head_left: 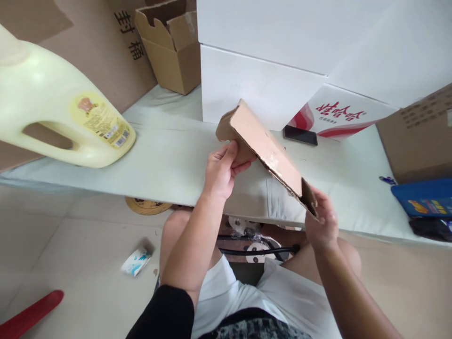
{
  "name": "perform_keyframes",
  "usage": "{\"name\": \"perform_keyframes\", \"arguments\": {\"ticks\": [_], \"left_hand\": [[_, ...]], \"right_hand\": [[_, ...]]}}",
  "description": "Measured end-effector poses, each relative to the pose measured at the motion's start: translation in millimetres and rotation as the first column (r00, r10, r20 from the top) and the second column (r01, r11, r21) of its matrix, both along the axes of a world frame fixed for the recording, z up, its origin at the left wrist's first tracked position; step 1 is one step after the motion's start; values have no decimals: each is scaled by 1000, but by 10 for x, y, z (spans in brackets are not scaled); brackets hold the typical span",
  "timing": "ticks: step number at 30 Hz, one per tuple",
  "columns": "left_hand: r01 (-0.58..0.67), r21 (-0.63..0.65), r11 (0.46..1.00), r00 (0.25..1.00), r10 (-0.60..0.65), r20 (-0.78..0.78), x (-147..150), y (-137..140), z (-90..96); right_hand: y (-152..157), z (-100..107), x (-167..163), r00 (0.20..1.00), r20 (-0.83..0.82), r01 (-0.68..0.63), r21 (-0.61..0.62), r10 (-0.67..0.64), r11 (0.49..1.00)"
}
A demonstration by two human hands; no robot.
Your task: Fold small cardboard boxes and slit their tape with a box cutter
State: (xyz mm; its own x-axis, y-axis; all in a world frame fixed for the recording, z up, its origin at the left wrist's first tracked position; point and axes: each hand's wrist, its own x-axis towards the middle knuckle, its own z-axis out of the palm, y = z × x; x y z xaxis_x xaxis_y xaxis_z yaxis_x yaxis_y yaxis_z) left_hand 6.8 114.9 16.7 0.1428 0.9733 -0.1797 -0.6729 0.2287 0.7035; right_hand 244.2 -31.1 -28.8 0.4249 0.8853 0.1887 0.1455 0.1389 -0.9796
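A flattened brown cardboard box (271,148) is held tilted above the light-covered table (169,155), its upper end toward the white boxes and its lower end toward my right. My left hand (222,169) pinches a flap near the upper left end, thumb on top and fingers beneath. My right hand (323,219) grips the lower right end, where a short flap stands folded; part of its fingers is hidden behind the cardboard. A black phone (300,135) lies on the table just beyond the cardboard.
White cartons (254,84) are stacked at the back. An open brown box (173,52) stands behind on the left, near a large pale yellow jug (67,103). At the right edge lie a blue packet (423,197) and a dark pouch (431,229). A crumpled wrapper (137,260) is on the floor.
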Motion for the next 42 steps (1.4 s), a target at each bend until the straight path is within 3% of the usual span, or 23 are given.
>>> {"name": "perform_keyframes", "arguments": {"ticks": [3, 10, 13, 17, 23, 30, 33, 36, 42], "left_hand": [[47, 44, 998, 998, -49, 50, -6, -11, 10], [165, 92, 982, 975, -176, 134, -72, -45, 37], [270, 78, 960, 948, -279, 154, -88, -78, 53], [386, 63, 920, 908, -391, 150, -52, -138, 90], [422, 58, 905, 900, -426, 96, -2, -173, 117], [492, 26, 870, 865, -491, 104, -17, -118, 111], [495, 99, 863, 864, -501, 53, -3, -106, 94], [447, 118, 887, 894, -446, -32, 22, -110, 74], [222, 72, 972, 975, -223, -7, 25, -69, 44]], "right_hand": [[19, 31, 93, 999, -41, 6, 73, -3, 997], [-63, 68, 227, 995, 39, 87, 15, -88, 996], [-42, 146, 260, 995, 50, 83, -11, -82, 996], [-11, 204, 339, 999, 41, 2, -105, 3, 994], [-76, 130, 392, 998, -54, 2, -304, -19, 953], [-45, 141, 372, 982, 78, 188, -281, -173, 941], [-33, 204, 349, 953, 150, 296, -286, -263, 911], [-46, 227, 332, 947, 186, 309, -308, -261, 900], [-94, 117, 450, 951, -128, 224, -351, -283, 909]]}}
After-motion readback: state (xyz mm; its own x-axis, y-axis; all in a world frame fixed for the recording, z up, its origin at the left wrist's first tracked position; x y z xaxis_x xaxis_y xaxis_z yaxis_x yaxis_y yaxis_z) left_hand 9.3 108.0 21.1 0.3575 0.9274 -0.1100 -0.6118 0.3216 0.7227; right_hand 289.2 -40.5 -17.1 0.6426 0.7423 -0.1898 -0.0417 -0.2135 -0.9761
